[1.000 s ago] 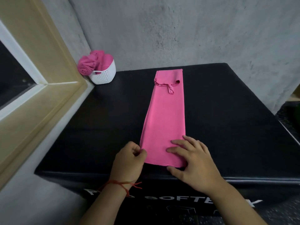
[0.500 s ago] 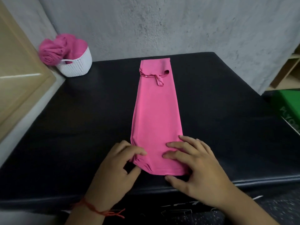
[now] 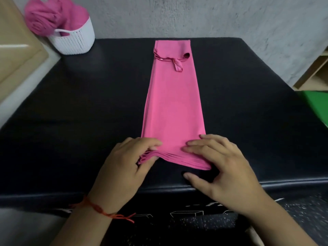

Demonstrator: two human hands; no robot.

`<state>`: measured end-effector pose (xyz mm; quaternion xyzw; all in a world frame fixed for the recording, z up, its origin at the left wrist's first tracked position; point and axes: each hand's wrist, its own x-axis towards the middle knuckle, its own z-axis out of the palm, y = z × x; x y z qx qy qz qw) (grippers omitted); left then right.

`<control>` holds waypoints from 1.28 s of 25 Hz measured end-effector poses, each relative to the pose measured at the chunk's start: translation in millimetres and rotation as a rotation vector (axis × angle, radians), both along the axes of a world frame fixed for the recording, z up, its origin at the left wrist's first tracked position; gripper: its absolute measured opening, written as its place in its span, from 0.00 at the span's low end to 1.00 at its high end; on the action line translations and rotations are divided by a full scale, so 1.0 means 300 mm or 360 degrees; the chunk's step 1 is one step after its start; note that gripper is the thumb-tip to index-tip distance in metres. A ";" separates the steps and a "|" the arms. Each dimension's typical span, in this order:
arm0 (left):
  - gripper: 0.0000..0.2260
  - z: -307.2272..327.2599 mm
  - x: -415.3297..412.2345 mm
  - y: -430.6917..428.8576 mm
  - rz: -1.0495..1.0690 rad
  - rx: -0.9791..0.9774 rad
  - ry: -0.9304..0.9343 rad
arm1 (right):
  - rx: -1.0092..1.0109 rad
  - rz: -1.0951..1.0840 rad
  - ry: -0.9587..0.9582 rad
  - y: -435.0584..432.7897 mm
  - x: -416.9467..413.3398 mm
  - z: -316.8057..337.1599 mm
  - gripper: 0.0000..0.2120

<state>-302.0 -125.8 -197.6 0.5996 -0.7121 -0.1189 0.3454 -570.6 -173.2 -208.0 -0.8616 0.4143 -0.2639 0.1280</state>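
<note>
Where its near hem lay flat a second ago, the long folded pink cloth [image 3: 174,103], lengthwise down the middle of the black padded table [image 3: 79,112], now has its near left corner lifted, layers pinched by the left hand [image 3: 122,167]. The right hand [image 3: 225,171] presses the near right part with almost straight fingers, gripping nothing. Probably a roll from this end is starting. A white perforated plastic basket [image 3: 78,41] of rolled pink cloths [image 3: 46,20] stands at the far left corner
</note>
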 end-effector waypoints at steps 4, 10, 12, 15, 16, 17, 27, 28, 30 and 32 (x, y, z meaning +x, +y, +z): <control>0.15 0.023 -0.003 -0.002 0.0103 0.0192 0.0238 | -0.0132 -0.0033 -0.0080 0.006 -0.002 -0.012 0.17; 0.13 0.052 -0.008 0.001 0.0153 0.0302 0.0402 | 0.0121 0.0019 -0.0368 -0.022 -0.032 0.008 0.15; 0.12 0.058 -0.007 -0.002 0.0161 0.0308 0.0421 | 0.0341 0.0022 -0.0488 -0.043 -0.042 0.030 0.15; 0.11 0.058 -0.006 -0.005 0.0171 0.0296 0.0491 | 0.0499 0.0067 -0.0603 -0.066 -0.048 0.050 0.11; 0.11 0.059 -0.006 -0.006 0.0186 0.0299 0.0519 | 0.0493 0.0068 -0.0624 -0.071 -0.044 0.055 0.10; 0.12 0.060 -0.005 -0.008 0.0214 0.0294 0.0551 | 0.0478 0.0061 -0.0635 -0.076 -0.038 0.056 0.09; 0.08 0.031 -0.035 -0.031 0.0335 -0.0065 0.0038 | 0.0225 -0.0196 -0.0486 -0.062 -0.018 0.035 0.13; 0.10 0.027 -0.036 -0.034 0.0272 -0.0108 -0.0065 | 0.0134 -0.0178 -0.0447 -0.060 -0.014 0.033 0.13; 0.15 0.011 -0.036 -0.037 0.0148 -0.0151 -0.0196 | -0.0045 -0.0084 -0.0344 -0.055 -0.005 0.019 0.13; 0.18 0.011 -0.032 -0.017 0.0117 -0.0111 -0.0239 | -0.0124 -0.0012 -0.0273 -0.033 -0.007 0.008 0.14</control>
